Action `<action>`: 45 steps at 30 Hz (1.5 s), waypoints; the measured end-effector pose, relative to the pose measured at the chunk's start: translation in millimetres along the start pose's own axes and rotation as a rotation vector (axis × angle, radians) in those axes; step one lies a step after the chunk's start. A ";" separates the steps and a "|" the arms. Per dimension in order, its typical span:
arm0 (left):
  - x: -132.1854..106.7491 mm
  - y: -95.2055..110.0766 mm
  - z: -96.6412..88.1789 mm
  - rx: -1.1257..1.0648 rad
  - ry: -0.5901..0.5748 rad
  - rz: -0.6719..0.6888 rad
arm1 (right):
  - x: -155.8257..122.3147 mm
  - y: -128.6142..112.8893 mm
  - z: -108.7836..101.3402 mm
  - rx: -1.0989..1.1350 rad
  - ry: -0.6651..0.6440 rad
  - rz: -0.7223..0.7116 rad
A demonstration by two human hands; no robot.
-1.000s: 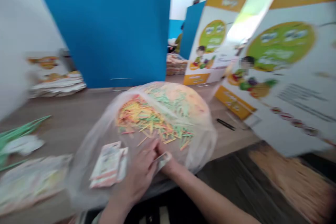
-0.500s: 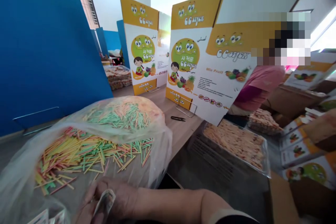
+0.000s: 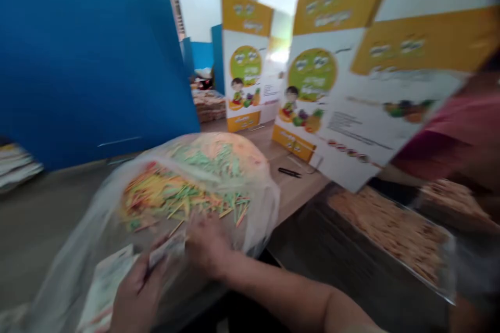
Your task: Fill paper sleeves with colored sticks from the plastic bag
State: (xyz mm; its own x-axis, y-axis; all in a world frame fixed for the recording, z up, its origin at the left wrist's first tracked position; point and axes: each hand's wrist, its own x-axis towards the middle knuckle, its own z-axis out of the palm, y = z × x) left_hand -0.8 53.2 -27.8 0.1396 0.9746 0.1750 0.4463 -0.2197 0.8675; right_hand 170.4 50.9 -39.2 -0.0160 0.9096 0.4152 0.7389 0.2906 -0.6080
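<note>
Gripping a small white printed paper packet (image 3: 166,247) between thumb and fingers, the left hand (image 3: 136,291) sits at the near edge of the large clear plastic bag of coloured sticks (image 3: 187,192). The right hand (image 3: 207,244) lies just right of the left, fingers curled at the other end of the same packet; motion blur prevents telling whether it clamps the packet or only touches it. Both hands rest against the near side of the bag, which lies on the brown wooden table (image 3: 47,218). Inside the bag, thin yellow, green and orange sticks form a loose heap. Flat white printed packets (image 3: 103,283) lie beneath the left hand, at the near left of the bag. A small black clip-like object (image 3: 289,172) lies on the table to the right of the bag. Behind the bag stands a blue partition panel (image 3: 94,67). Right of the bag stand upright white and yellow printed cartons (image 3: 312,83). Below the table edge, right of the bag, a tray of tan sticks (image 3: 386,229) is visible. A person in a pink sleeve (image 3: 449,135) stands far right of the bag
</note>
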 end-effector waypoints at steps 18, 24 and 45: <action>2.6 5.3 8.5 -0.723 -0.059 -0.376 | -15.3 21.3 14.5 0.345 -0.230 -0.085; 6.4 -6.8 16.4 -0.659 -0.016 -0.406 | -5.1 13.2 -0.9 0.494 -0.215 0.177; 3.9 5.2 0.4 -0.454 -0.057 -0.393 | 4.7 -21.0 -16.2 1.000 -0.419 0.627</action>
State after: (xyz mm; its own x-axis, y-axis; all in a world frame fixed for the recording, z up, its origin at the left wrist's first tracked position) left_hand 2.4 55.9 -22.8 0.0938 0.9725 -0.2132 0.0539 0.2089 0.9765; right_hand 165.7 44.3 -13.5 -0.1950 0.9438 -0.2669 -0.1347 -0.2953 -0.9459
